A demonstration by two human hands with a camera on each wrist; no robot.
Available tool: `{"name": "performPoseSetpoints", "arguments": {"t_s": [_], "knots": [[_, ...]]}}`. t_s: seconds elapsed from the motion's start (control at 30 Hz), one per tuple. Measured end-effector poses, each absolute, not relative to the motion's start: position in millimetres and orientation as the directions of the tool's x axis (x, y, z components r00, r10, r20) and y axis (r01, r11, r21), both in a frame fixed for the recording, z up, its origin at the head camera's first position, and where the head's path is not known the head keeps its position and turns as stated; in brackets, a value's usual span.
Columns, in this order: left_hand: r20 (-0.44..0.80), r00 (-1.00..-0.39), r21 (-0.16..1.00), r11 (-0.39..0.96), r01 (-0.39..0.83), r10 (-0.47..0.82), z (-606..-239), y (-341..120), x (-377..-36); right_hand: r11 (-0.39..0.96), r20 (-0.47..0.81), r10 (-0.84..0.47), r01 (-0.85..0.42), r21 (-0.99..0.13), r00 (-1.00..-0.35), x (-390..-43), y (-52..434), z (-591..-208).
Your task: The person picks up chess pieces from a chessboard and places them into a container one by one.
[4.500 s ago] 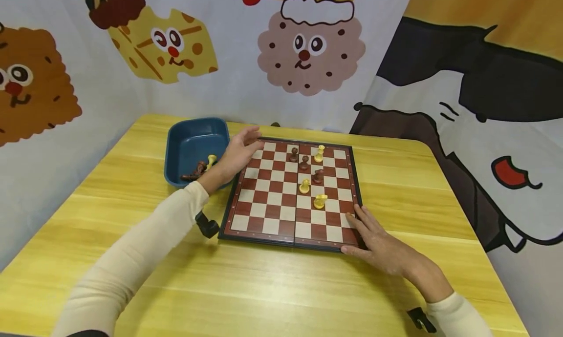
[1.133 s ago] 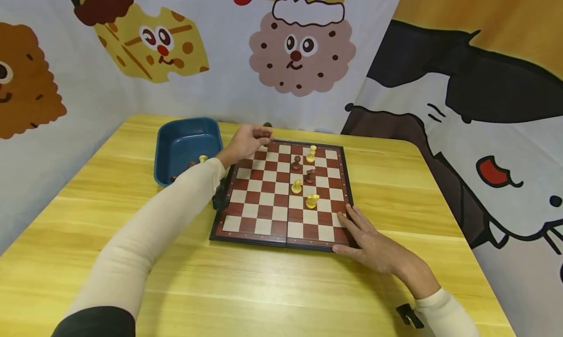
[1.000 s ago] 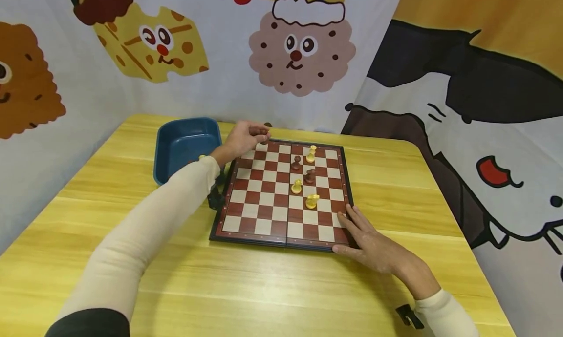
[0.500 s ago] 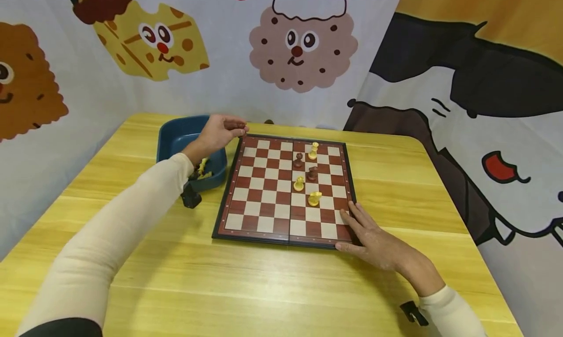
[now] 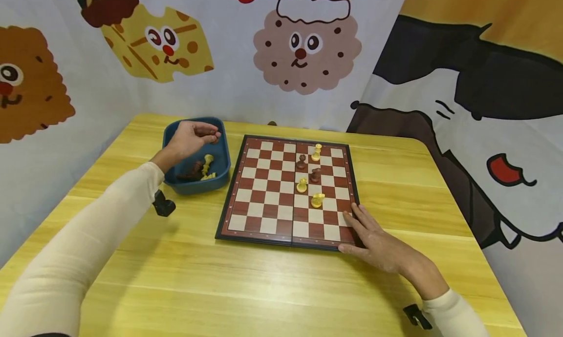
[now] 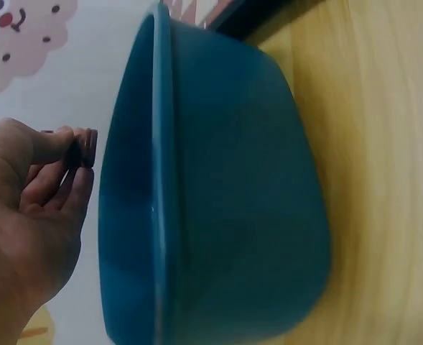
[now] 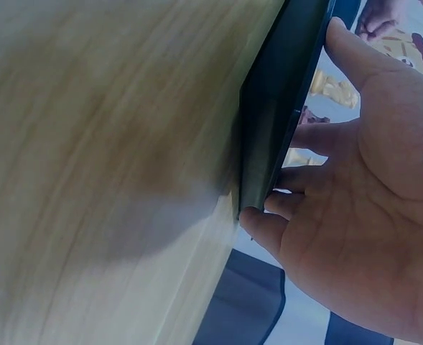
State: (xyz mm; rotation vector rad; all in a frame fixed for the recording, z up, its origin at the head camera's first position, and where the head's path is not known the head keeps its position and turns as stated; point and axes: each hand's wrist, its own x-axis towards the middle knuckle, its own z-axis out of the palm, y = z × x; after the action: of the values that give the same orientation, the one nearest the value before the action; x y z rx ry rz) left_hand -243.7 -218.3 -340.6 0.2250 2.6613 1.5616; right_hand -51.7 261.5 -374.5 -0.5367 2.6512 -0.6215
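The left hand [image 5: 190, 137] hovered over the blue bin [image 5: 222, 168], its grip pinching a dark piece [image 6: 83, 149] between thumb and fingertips, not yet let go. Several dark and pale pieces already lay in the bin. The right hand [image 5: 381, 246] lay flat, fingers straight, on the near right corner of the board [image 5: 264, 215], steadying it on the desk [image 5: 264, 288]. Judging by this, the clearing was well along: five pieces [image 5: 310, 176], three pale and two dark, remained on the board.
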Motion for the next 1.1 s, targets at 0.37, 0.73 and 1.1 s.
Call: {"name": "performPoseSetpoints", "arguments": {"t_s": [0.37,0.73,1.1], "knots": [[0.039,-0.992,0.847,0.522,0.097,0.12,-352.5,-228.5,-237.3,0.832,-0.256,-0.436,-0.278,-0.48,-0.863,-50.6,262.7,-375.2],[0.027,-0.99,0.837,0.539,0.097,0.136,-354.5,-237.1,-231.1,0.83,-0.26,-0.436,-0.273,-0.485,-0.862,-51.5,261.8,-375.0],[0.153,-0.979,0.915,0.355,0.192,0.135,-343.3,-208.1,-226.3,0.827,-0.26,-0.437,-0.271,-0.493,-0.861,-51.4,261.6,-374.6]]}}
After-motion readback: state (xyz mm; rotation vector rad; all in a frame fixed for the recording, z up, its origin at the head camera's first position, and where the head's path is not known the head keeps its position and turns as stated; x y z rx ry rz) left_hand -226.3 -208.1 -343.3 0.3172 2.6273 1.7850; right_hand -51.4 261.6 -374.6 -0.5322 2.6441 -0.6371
